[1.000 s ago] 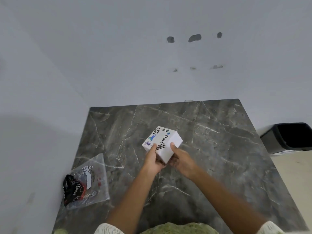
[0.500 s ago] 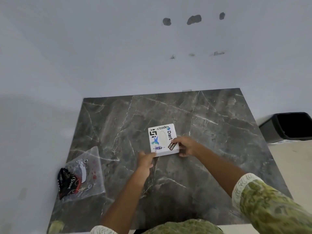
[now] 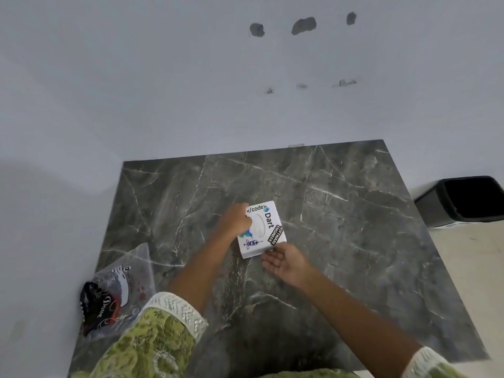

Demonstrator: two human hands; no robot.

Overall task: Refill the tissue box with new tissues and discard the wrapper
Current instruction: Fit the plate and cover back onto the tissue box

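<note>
My left hand (image 3: 236, 221) curls onto the top of the white, sticker-covered tissue box (image 3: 263, 230) at its oval slot; my right hand (image 3: 287, 263) lies relaxed, fingertips touching its near corner.

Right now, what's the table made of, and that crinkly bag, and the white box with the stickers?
The table looks like polished dark grey marble or a marble-look slab: pale veins, soft sheen. The bag seems thin clear plastic film, wrinkled and glossy, with printing. The white box has smooth, matte faces and crisp edges under its stickers; plastic or coated card, hard to tell which.
</note>
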